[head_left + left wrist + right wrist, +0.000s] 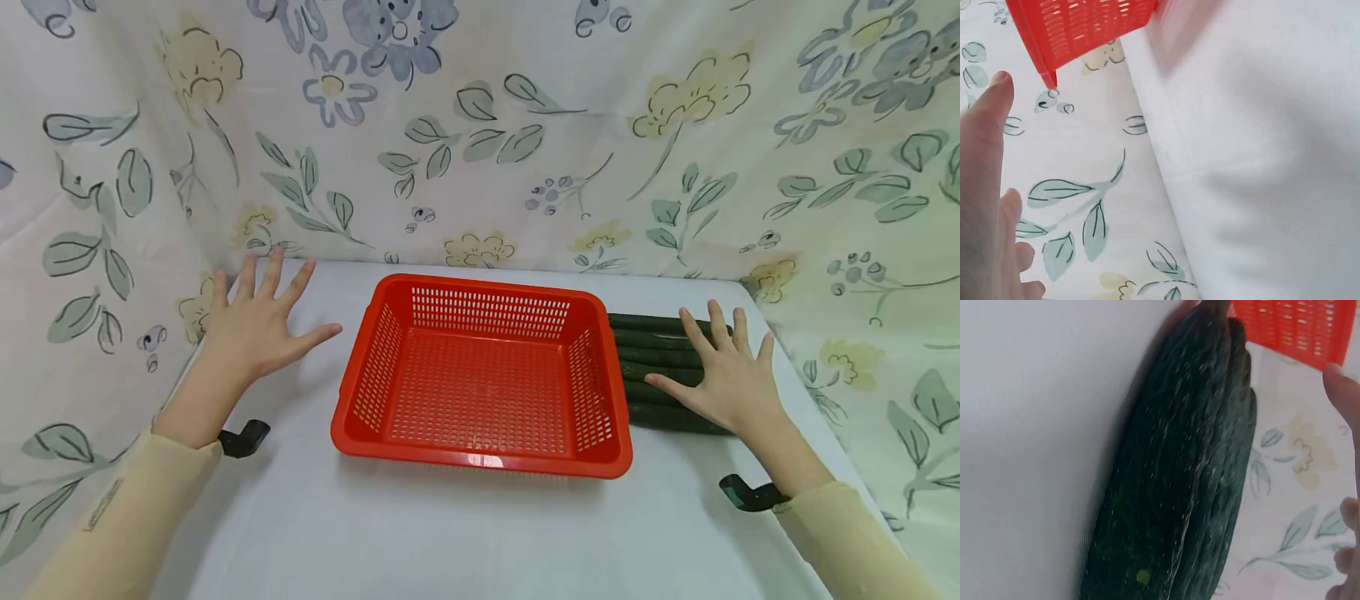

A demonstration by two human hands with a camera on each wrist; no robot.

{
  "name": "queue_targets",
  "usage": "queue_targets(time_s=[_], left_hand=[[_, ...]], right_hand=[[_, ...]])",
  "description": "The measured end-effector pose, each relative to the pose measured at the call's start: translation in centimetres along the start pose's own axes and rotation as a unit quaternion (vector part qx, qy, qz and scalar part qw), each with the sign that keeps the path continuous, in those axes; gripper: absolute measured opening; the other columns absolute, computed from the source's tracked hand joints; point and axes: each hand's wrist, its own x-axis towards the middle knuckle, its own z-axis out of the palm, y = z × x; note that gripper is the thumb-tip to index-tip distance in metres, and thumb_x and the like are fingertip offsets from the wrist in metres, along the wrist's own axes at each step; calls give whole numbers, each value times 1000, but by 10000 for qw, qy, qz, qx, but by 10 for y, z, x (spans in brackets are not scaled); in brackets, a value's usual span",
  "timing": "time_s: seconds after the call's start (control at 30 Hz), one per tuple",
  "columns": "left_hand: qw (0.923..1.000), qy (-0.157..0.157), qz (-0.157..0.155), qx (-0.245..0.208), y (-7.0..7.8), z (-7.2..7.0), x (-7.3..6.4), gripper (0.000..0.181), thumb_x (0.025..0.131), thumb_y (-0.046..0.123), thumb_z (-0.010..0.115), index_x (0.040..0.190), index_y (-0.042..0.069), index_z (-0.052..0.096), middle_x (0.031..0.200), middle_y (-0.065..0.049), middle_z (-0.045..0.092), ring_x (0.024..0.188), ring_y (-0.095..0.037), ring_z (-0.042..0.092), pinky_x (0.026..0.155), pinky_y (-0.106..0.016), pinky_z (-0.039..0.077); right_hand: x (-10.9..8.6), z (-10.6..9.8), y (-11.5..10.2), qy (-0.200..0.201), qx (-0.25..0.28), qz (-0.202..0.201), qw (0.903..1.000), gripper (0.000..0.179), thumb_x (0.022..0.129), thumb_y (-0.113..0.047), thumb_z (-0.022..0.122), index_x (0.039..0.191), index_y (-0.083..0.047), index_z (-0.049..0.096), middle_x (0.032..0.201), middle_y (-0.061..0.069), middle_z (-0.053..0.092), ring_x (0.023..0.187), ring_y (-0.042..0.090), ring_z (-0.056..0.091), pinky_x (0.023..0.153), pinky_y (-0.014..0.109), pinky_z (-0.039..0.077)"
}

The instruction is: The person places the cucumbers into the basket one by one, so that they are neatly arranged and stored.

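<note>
My left hand (253, 327) is held up to the left of a red plastic basket (480, 468), fingers spread and touching nothing. Over on the right, my right hand (731, 375) hovers above a row of dark green cucumbers (656, 392), its fingers also spread and holding nothing. The cucumbers lie side by side against the basket's right side, partly covered by the hand in the head view. Close up in the right wrist view, the nearest cucumber (1154, 469) has a bumpy skin. Nothing lies inside the basket, whose walls and floor are perforated.
A white table (465, 542) carries the basket and cucumbers. Floral cloth (480, 167) hangs behind it and along both sides. A black strap piece (243, 439) sits at the left wrist, another black piece (750, 493) at the right.
</note>
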Motion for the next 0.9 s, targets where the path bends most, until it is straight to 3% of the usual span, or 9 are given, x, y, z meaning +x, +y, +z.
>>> queue_targets(time_s=[0.1, 0.27, 0.4, 0.5, 0.57, 0.63, 0.7, 0.8, 0.9], left_hand=[[9997, 164, -6, -202, 5, 0, -9, 105, 94, 80, 50, 173, 22, 10, 175, -26, 6, 158, -56, 9, 122, -77, -3], [9947, 534, 45, -878, 19, 6, -37, 104, 95, 69, 61, 173, 21, 11, 166, -31, 32, 146, -55, 38, 118, -76, 22], [9862, 668, 47, -1513, 28, 11, -57, 103, 95, 61, 69, 172, 22, 14, 165, -26, 39, 141, -55, 46, 110, -76, 37], [9798, 589, -27, -1913, 34, 15, -72, 104, 94, 58, 72, 173, 24, 13, 166, -23, 39, 130, -49, 57, 95, -71, 51], [9761, 494, -96, -2113, 39, 17, -80, 105, 94, 58, 73, 173, 26, 12, 165, -23, 40, 118, -44, 62, 79, -60, 59], [9727, 455, -130, -2273, 45, 21, -88, 105, 94, 57, 74, 173, 28, 12, 165, -21, 39, 104, -37, 63, 63, -43, 56], [9694, 464, -125, -2408, 52, 24, -94, 104, 93, 54, 76, 173, 28, 13, 166, -19, 36, 99, -32, 62, 57, -32, 49], [9642, 508, -70, -2601, 62, 30, -99, 104, 92, 49, 78, 172, 28, 15, 169, -15, 33, 94, -27, 61, 54, -27, 46], [9595, 491, -25, -2773, 70, 34, -102, 106, 91, 47, 80, 173, 26, 15, 168, -15, 33, 91, -24, 60, 54, -26, 47]], right_hand=[[-8, -1, -2, 159, 313, 26, 9994, 114, 87, -75, 68, 171, -15, 20, 173, 31, 13, 155, 62, 9, 112, 88, 7], [-26, -2, -2, 452, 1081, 297, 9927, 105, 90, -60, 77, 168, -9, 30, 171, 31, 21, 145, 63, 33, 100, 84, 36], [-40, 0, 2, 794, 1509, 520, 9840, 93, 91, -50, 80, 163, -7, 40, 169, 29, 29, 136, 62, 45, 91, 81, 45], [-50, 7, 8, 1235, 1734, 527, 9757, 85, 89, -40, 85, 157, -5, 49, 159, 29, 45, 122, 55, 60, 82, 54, 61], [-56, 12, 12, 1505, 1881, 525, 9691, 80, 87, -34, 87, 153, -3, 53, 148, 29, 55, 113, 50, 63, 69, 27, 59], [-63, 18, 15, 1652, 2006, 560, 9640, 75, 87, -30, 88, 149, -2, 57, 137, 28, 62, 106, 44, 65, 61, 11, 46], [-70, 24, 17, 1688, 2204, 638, 9586, 69, 88, -28, 87, 146, -2, 60, 128, 27, 67, 106, 29, 66, 60, 8, 39], [-78, 33, 20, 1608, 2448, 690, 9537, 59, 91, -25, 85, 142, -4, 64, 122, 19, 71, 110, -3, 59, 60, 9, 41], [-86, 42, 22, 1523, 2713, 626, 9483, 51, 90, -19, 86, 136, -5, 68, 118, -2, 71, 103, -16, 52, 58, 11, 44]])
